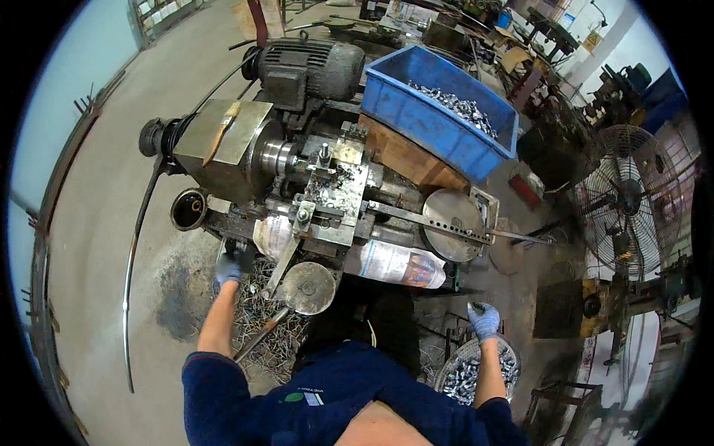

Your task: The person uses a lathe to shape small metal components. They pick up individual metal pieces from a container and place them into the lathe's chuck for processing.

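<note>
My left hand (pixel 233 264), in a dirty blue-grey glove, reaches down at the near left side of a small lathe (pixel 260 160). Its fingers blend into the dark metal there, so their pose is hidden. My right hand (pixel 485 321), gloved in light blue, is raised over a round basket (pixel 444 372) of small shiny metal parts (pixel 476 375). The fingers are drawn together, with a small pale tip at their end that is too small to name. On the lathe, the chuck (pixel 279 157) faces a tool carriage (pixel 335 193) strewn with dark chips.
A blue crate (pixel 439 126) of metal parts stands behind the lathe on a wooden board (pixel 405 160). A brush (pixel 222 134) lies on the headstock cover. Round plates on levers (pixel 309 288) jut out. Metal scraps (pixel 271 334) litter the floor; a caged fan (pixel 628 193) stands right.
</note>
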`<control>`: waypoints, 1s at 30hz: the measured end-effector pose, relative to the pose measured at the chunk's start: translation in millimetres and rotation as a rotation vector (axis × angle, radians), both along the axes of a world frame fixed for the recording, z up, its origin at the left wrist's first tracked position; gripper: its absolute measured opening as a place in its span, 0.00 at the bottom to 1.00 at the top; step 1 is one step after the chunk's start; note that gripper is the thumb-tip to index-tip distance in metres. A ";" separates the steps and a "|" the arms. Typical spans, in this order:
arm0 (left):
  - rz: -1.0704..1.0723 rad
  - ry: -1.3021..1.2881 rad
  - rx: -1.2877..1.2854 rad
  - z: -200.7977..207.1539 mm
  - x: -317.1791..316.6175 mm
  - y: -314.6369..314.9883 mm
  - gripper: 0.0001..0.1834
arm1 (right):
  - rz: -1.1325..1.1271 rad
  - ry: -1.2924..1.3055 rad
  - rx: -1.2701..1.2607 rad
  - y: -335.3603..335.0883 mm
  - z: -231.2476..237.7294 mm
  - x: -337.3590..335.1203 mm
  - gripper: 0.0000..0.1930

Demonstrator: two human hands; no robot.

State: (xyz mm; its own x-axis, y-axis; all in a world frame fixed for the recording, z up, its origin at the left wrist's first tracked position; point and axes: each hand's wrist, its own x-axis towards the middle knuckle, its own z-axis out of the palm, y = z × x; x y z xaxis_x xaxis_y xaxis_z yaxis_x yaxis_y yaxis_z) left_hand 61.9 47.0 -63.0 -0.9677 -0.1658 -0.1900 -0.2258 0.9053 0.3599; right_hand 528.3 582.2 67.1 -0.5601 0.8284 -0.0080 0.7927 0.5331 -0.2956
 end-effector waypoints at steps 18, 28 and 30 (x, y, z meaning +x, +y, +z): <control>-0.427 0.250 0.177 176.9 -24.4 -141.0 0.19 | 1.052 0.537 0.295 -138.8 209.7 -339.1 0.18; 0.008 0.370 -0.228 182.6 88.4 -211.5 0.27 | 1.246 -0.322 0.303 -232.3 193.9 -475.3 0.26; 0.066 0.517 -0.277 180.1 117.7 -175.7 0.24 | 1.253 -0.261 0.260 -232.5 186.5 -478.8 0.26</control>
State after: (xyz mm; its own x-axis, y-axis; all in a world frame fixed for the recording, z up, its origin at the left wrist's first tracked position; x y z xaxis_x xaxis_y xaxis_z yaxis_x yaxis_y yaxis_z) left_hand 179.6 -128.8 117.1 -0.9091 -0.2051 0.3627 -0.1429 0.9712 0.1909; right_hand 49.4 349.8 253.6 -0.9539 -0.2584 -0.1527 -0.2634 0.9646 0.0131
